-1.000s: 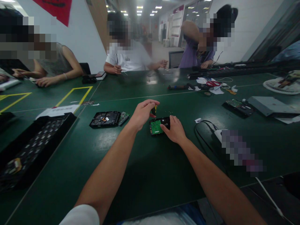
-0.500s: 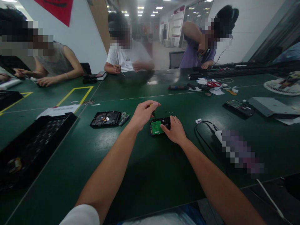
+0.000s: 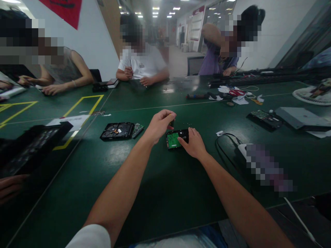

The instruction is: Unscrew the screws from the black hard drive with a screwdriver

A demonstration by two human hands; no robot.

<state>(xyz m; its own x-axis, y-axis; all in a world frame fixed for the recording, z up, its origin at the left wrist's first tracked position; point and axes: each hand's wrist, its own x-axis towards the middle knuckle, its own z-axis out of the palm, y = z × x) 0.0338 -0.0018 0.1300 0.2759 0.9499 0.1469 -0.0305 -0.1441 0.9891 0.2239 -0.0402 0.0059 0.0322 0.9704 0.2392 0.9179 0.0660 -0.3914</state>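
Observation:
A hard drive (image 3: 173, 141) lies on the green table with its green circuit board facing up. My right hand (image 3: 194, 143) grips its right end, the thumb on top and the fingers along the far edge. Above the drive's far left corner, my left hand (image 3: 160, 125) is closed around a small screwdriver (image 3: 172, 124), upright and mostly hidden by the fingers. Several tiny screws (image 3: 189, 124) are scattered just beyond the drive. To the left sit a second black drive (image 3: 117, 131) and a loose circuit board (image 3: 137, 130) beside it.
Another person's hand (image 3: 11, 186) holds a long black tray (image 3: 33, 148) at the left. A power strip (image 3: 243, 150) with a black cable lies to the right. Farther right are another drive (image 3: 265, 119) and a grey metal box (image 3: 302, 119). Three people work across the table.
The black tray at the left has been lifted and shifted left by another person's hand. My left hand has turned slightly on the screwdriver; my right hand and the drive stay put.

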